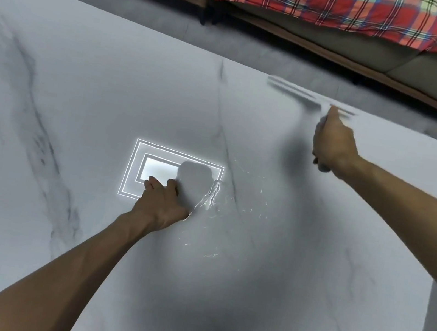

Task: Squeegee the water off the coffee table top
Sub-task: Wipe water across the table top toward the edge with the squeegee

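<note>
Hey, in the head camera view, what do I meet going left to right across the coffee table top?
First the dark marble vein → left hand resting on the table → water streaks → right hand gripping the squeegee.

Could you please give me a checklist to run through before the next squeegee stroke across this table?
1. Right hand grips the squeegee: ok.
2. Squeegee edge pressed flat on the table top: cannot tell, blurred.
3. Squeegee starts beyond the water: ok, it is near the far edge.
4. Left hand away from the water: not ok, it rests at the water's edge.
5. Nothing lying between squeegee and water: ok.
</note>
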`<action>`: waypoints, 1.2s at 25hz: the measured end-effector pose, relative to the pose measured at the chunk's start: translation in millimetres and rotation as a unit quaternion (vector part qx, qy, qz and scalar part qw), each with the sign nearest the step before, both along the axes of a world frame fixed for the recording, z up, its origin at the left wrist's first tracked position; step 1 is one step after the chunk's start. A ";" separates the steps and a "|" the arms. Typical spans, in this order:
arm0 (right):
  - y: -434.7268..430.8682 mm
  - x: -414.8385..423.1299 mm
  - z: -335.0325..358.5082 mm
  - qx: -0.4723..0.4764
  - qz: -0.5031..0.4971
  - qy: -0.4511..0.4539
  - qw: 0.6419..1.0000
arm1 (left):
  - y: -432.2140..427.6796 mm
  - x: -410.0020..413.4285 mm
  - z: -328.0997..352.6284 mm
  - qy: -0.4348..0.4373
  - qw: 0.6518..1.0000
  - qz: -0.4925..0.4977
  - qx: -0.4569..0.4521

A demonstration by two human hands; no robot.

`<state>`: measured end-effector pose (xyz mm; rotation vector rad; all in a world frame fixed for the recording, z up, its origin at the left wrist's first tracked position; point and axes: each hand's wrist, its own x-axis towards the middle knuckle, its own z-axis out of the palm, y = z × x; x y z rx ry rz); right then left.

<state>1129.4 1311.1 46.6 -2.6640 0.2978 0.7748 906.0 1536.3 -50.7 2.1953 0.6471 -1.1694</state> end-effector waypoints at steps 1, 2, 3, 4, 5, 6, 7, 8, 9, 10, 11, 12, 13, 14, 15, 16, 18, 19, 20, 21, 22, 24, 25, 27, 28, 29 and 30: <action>3.5 10.7 -6.5 0.004 -0.010 -0.008 1.000 | 0.3 0.5 -0.3 0.001 1.000 -0.001 -0.002; 5.6 13.5 -11.6 0.008 -0.017 -0.005 1.000 | 0.5 0.7 -2.1 0.004 1.000 0.001 -0.004; 5.4 9.3 -15.6 0.002 -0.011 0.007 1.000 | 0.4 1.0 -3.4 0.008 1.000 0.004 -0.004; 4.1 -2.2 -17.4 -0.012 0.010 0.016 1.000 | 0.7 1.6 -4.5 0.012 1.000 0.006 -0.007; 1.6 -20.0 -16.5 -0.023 0.035 0.022 0.999 | 0.9 2.2 -4.9 0.014 1.000 0.006 -0.011; -2.4 -42.8 -14.4 -0.020 0.051 0.029 0.998 | 1.3 2.6 -4.2 0.018 1.000 0.005 -0.013; -7.4 -69.0 -12.2 -0.004 0.050 0.043 0.998 | 1.4 2.9 -2.1 0.021 1.000 0.007 -0.017; -12.5 -96.6 -10.2 0.009 0.045 0.063 0.997 | 2.0 3.6 0.7 0.022 1.000 0.010 -0.019; -16.4 -123.3 -8.4 0.016 0.047 0.082 0.995 | 3.3 3.8 3.1 0.020 1.000 0.010 -0.020; -19.8 -148.4 -6.4 0.019 0.051 0.107 0.993 | 4.6 3.5 5.2 0.017 1.000 0.002 -0.021; -23.3 -170.6 -4.3 0.026 0.053 0.135 0.989 | 6.2 2.2 7.2 0.013 1.000 -0.011 -0.020; -25.4 -188.0 -1.2 0.037 0.047 0.156 0.986 | 8.5 0.2 9.0 0.009 0.999 -0.026 -0.017; -26.0 -200.5 3.3 0.042 0.044 0.173 0.983 | 10.6 -2.1 10.3 -0.002 0.999 -0.039 -0.015; -26.3 -206.8 8.3 0.042 0.052 0.183 0.981 | 12.6 -6.3 12.2 -0.021 0.999 -0.046 -0.016; -24.5 -205.6 13.8 0.038 0.073 0.176 0.981 | 13.8 -11.6 14.4 -0.045 0.998 -0.043 -0.023; -21.8 -198.2 17.0 0.034 0.094 0.151 0.983 | 14.6 -18.1 16.4 -0.071 0.997 -0.026 -0.033; -8.3 -162.9 21.9 0.057 0.075 0.091 0.991 | 15.4 -32.3 22.0 -0.115 0.992 0.042 -0.040; 3.2 -140.3 21.4 0.076 0.059 0.064 0.993 | 16.6 -41.9 26.1 -0.127 0.988 0.079 -0.032; 17.0 -115.8 18.1 0.081 0.051 0.039 0.995 | 18.2 -52.1 28.4 -0.140 0.984 0.107 -0.020; 30.4 -93.3 11.4 0.062 0.061 0.028 0.996 | 19.1 -63.1 29.0 -0.156 0.981 0.117 -0.007; 42.9 -75.1 2.3 0.034 0.080 0.016 0.996 | 19.5 -74.6 28.4 -0.172 0.978 0.117 0.011; 65.0 -58.4 -15.5 -0.005 0.120 -0.008 0.993 | 19.8 -96.6 23.7 -0.191 0.973 0.113 0.066; 72.9 -61.3 -22.8 -0.012 0.130 -0.004 0.991 | 19.9 -105.5 19.6 -0.191 0.972 0.106 0.092; 75.8 -88.8 -32.1 -0.006 0.161 0.004 0.987 | 17.1 -125.7 12.0 -0.169 0.976 0.078 0.114; 70.6 -108.5 -35.2 0.005 0.182 0.004 0.983 | 14.4 -135.8 9.4 -0.154 0.979 0.068 0.113; 60.7 -130.3 -37.3 0.017 0.211 0.004 0.977 | 10.6 -145.0 8.7 -0.143 0.982 0.067 0.107; 47.9 -152.2 -38.8 0.025 0.239 0.003 0.971 | 6.6 -152.3 9.0 -0.140 0.982 0.071 0.102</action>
